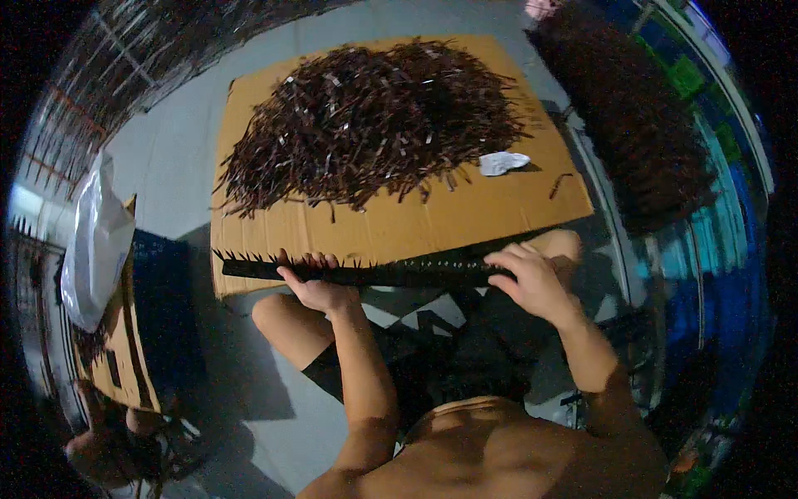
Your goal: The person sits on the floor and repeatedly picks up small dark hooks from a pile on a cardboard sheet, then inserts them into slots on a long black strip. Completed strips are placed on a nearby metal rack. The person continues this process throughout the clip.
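I hold a long black strip (399, 271) level across my knees; small dark pointed pieces stick up along its left part. My left hand (316, 287) grips it near the left end, fingers curled over the top. My right hand (532, 279) closes on its right end. Just beyond the strip lies a sheet of brown cardboard (465, 212) on the floor, bearing a large heap of thin dark brown strips (374, 121). A small white crumpled scrap (503, 162) rests on the cardboard to the right of the heap.
A long dark mass of similar pieces (640, 125) runs along the right side. At left are a white plastic bag (96, 241) and a cardboard box (125, 349). Another person's hand (96, 445) shows at lower left. The floor (166, 158) is grey concrete.
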Available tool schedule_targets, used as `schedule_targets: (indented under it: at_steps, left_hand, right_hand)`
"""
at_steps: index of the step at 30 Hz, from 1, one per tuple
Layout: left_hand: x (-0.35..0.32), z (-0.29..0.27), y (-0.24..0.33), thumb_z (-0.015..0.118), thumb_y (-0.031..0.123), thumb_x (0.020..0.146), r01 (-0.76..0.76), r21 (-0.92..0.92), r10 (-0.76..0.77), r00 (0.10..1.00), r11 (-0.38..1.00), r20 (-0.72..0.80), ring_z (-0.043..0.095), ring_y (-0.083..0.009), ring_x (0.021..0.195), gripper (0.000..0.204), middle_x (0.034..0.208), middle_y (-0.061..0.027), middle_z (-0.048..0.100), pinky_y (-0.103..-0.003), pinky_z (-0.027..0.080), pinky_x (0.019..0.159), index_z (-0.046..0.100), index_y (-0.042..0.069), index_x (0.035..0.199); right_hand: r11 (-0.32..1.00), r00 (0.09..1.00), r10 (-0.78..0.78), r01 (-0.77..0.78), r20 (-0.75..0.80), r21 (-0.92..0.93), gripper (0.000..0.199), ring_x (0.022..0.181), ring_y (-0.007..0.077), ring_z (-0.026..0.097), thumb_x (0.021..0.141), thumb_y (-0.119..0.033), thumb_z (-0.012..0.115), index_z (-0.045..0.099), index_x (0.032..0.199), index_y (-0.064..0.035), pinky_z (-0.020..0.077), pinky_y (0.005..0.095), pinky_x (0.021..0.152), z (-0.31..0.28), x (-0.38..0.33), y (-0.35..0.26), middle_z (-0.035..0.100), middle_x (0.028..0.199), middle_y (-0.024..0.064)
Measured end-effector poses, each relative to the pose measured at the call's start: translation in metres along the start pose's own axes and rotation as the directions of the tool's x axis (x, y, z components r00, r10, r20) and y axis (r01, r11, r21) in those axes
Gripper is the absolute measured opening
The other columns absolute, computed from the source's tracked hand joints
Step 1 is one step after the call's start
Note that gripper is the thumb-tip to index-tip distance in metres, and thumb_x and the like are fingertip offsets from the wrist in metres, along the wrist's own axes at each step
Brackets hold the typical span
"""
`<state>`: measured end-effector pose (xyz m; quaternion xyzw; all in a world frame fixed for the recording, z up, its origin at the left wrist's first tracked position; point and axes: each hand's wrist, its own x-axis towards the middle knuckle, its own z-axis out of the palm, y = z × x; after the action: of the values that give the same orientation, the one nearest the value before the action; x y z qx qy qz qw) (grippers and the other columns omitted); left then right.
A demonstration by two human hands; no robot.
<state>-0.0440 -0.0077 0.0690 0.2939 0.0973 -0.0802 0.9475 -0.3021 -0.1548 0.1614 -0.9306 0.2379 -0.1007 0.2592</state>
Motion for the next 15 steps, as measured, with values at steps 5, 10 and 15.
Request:
schedule_targets:
  at_steps: [5, 10, 15]
  left_hand:
    - [0.059, -0.022, -0.012, 0.031, 0.040, 0.101, -0.033, -0.035, 0.026, 0.983, 0.999, -0.183, 0.043, -0.0163, 0.061, 0.034, 0.069, -0.0008, 0.043, -0.034, 0.047, 0.062, 0.050, 0.012, 0.108]
    - [0.065, -0.032, -0.010, 0.048, 0.041, 0.095, 0.419, 0.324, -0.279, 0.874, 0.848, -0.398, 0.054, -0.0193, 0.071, 0.036, 0.077, -0.0075, 0.056, -0.034, 0.048, 0.068, 0.054, 0.005, 0.095]
    - [0.067, -0.043, 0.050, 0.058, 0.025, 0.088, 0.284, 0.911, -0.131, 0.958, 0.299, -0.256, 0.061, -0.0207, 0.074, 0.029, 0.087, -0.0121, 0.060, -0.031, 0.050, 0.063, 0.057, -0.001, 0.101]
  right_hand:
    - [0.972, 0.975, -0.224, 0.224, 0.009, -0.076, 0.006, 0.084, 0.0304, 0.055, 0.079, -0.010, 0.062, 0.063, 0.085, -0.0093, 0.0440, 0.0402, 0.075, 0.032, 0.097, 0.022, 0.058, 0.083, 0.0081]
    - [0.971, 0.976, -0.218, 0.218, 0.011, -0.097, 0.005, 0.084, 0.0292, 0.055, 0.078, -0.009, 0.063, 0.062, 0.083, -0.0107, 0.0448, 0.0394, 0.074, 0.068, 0.145, 0.078, 0.057, 0.082, 0.0067]
    - [0.984, 0.952, -0.119, 0.152, 0.281, -0.098, 0.012, 0.088, 0.0311, 0.055, 0.081, -0.006, 0.059, 0.063, 0.092, -0.0046, 0.0456, 0.0385, 0.076, 0.051, 0.155, 0.095, 0.057, 0.087, 0.0102]
